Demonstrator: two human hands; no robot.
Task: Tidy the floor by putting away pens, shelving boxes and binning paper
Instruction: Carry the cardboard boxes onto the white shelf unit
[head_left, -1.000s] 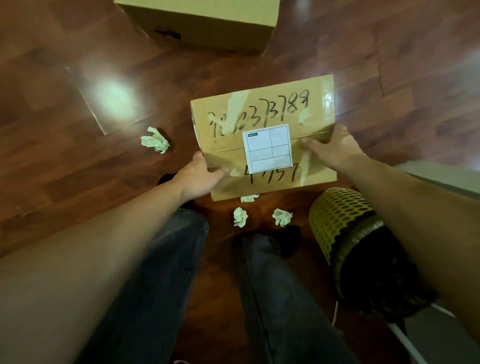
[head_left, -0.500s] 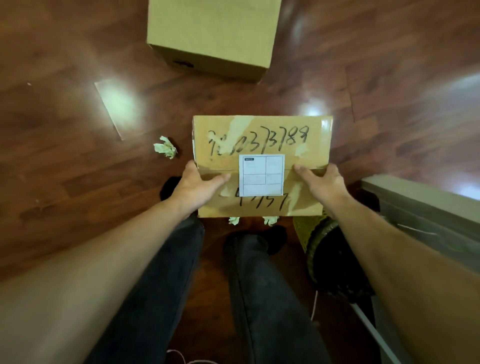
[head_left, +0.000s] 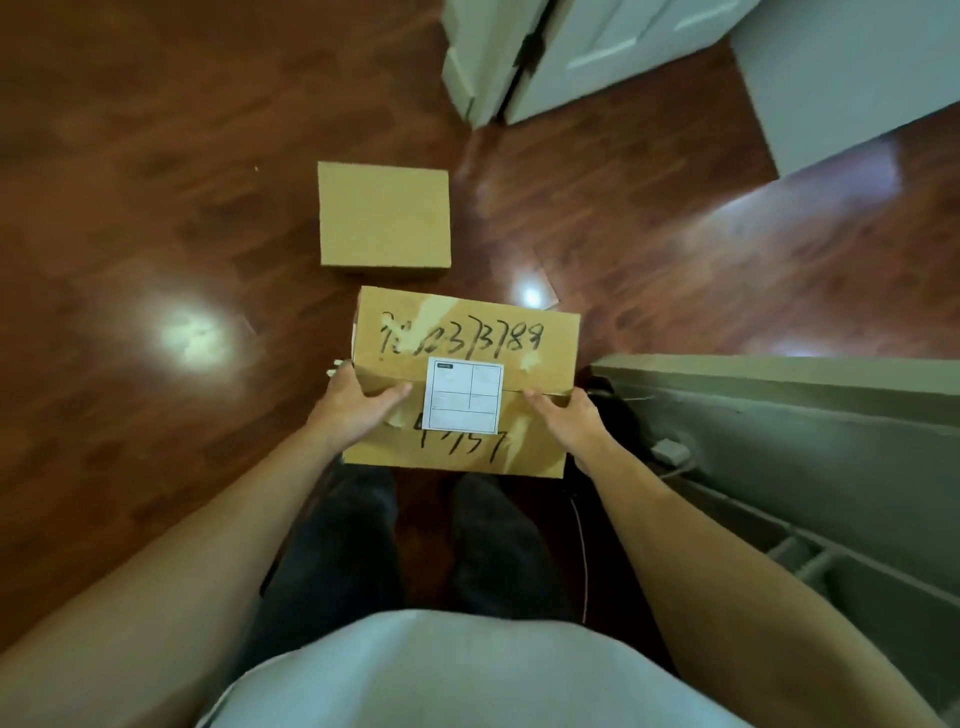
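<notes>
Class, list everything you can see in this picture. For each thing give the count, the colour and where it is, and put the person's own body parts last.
marked cardboard box: 1, tan with black handwriting and a white label, held above the floor at centre
plain cardboard box: 1, tan, on the floor beyond the held box
wooden floor: 1, dark red-brown, glossy
doors: white, top centre
shelf unit: 1, grey, at right
cable: 1, thin, by the right leg
crumpled paper: 1 scrap, pale, mostly hidden behind the left hand
left hand: grips the box's left side
right hand: grips the box's right side
legs: 2, dark trousers
</notes>
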